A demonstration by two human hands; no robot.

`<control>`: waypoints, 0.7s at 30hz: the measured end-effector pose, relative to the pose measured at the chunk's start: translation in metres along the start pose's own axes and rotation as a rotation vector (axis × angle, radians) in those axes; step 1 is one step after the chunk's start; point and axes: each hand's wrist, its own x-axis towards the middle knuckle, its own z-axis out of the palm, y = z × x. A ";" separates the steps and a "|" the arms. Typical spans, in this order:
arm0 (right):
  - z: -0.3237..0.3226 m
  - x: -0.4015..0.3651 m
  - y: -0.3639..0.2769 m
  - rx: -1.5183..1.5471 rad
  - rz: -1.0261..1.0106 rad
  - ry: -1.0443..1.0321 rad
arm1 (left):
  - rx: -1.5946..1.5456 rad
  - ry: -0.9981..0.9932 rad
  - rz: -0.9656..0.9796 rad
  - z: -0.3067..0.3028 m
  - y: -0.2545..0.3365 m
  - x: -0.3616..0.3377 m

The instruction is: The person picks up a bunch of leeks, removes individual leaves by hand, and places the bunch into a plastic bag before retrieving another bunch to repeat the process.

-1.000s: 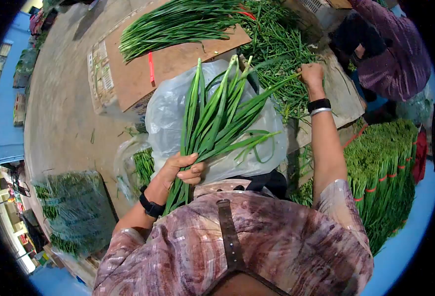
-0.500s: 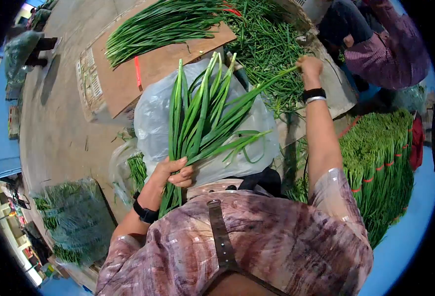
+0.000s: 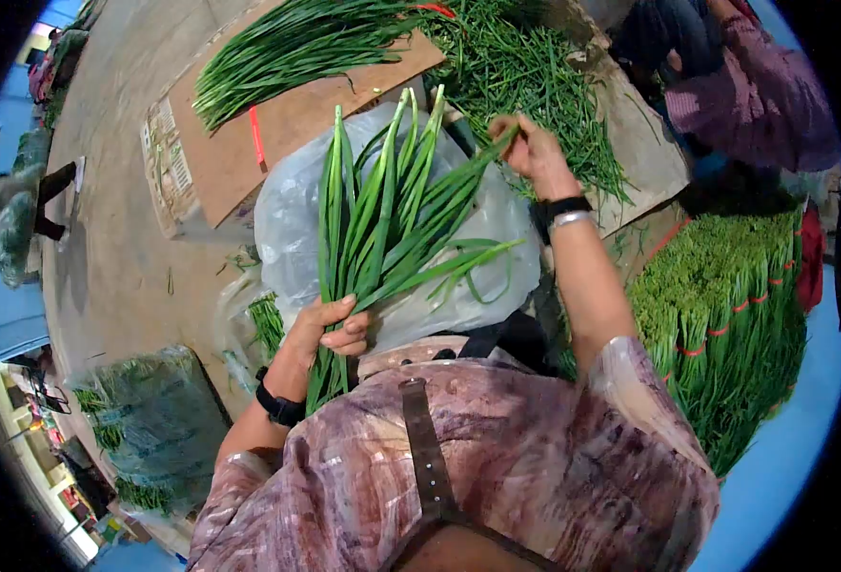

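Observation:
My left hand (image 3: 333, 326) is closed around the lower part of a loose bunch of long green leafy stalks (image 3: 373, 229). The stalks fan out upward over a white plastic sheet (image 3: 287, 205) across my lap. Up and to the right, my right hand (image 3: 527, 148) has its thumb and fingers at the tips of the leaves that slant that way, pinching them. Behind it lies a heap of loose green leaves (image 3: 525, 71).
A brown board (image 3: 225, 181) at the upper left bears a pile of green stalks (image 3: 296, 57) and a red band (image 3: 256, 138). Red-banded bundles (image 3: 725, 305) stand at right, a wrapped bundle (image 3: 158, 419) at lower left. Another person (image 3: 754, 105) sits at upper right.
My right hand has moved left, closer to the bunch, and its fingers have loosened from a fist. My left hand still holds the stalks. At far left, a walking person has shifted.

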 end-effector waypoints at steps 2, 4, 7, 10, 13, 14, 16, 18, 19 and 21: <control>0.019 0.003 -0.020 0.059 -0.116 0.021 | -0.041 -0.027 0.019 0.003 -0.004 -0.003; 0.030 -0.009 -0.059 0.003 -0.266 0.025 | -0.090 -0.136 -0.015 -0.005 -0.005 0.001; 0.001 -0.053 -0.151 -0.095 -0.432 0.061 | -0.007 -0.131 0.105 -0.002 -0.008 -0.002; -0.024 -0.118 -0.220 -0.952 -0.629 0.583 | 0.019 -0.107 0.113 0.000 -0.007 -0.002; -0.006 -0.164 -0.199 -1.607 -0.444 0.452 | -0.005 -0.121 0.087 -0.003 -0.006 -0.001; 0.021 -0.180 -0.171 -1.766 -0.304 0.376 | -0.022 -0.117 0.081 0.000 -0.007 -0.001; 0.060 -0.195 -0.084 -1.547 -0.024 0.197 | -0.020 -0.137 0.067 -0.001 -0.007 0.002; 0.071 -0.197 -0.010 -1.317 0.158 0.104 | -0.013 -0.167 0.066 0.000 -0.007 0.003; 0.065 -0.190 0.018 -1.196 0.124 0.108 | -0.010 -0.176 0.069 0.001 -0.007 0.002; 0.051 -0.181 0.045 -1.097 0.007 0.122 | -0.048 -0.143 0.063 0.007 -0.010 -0.002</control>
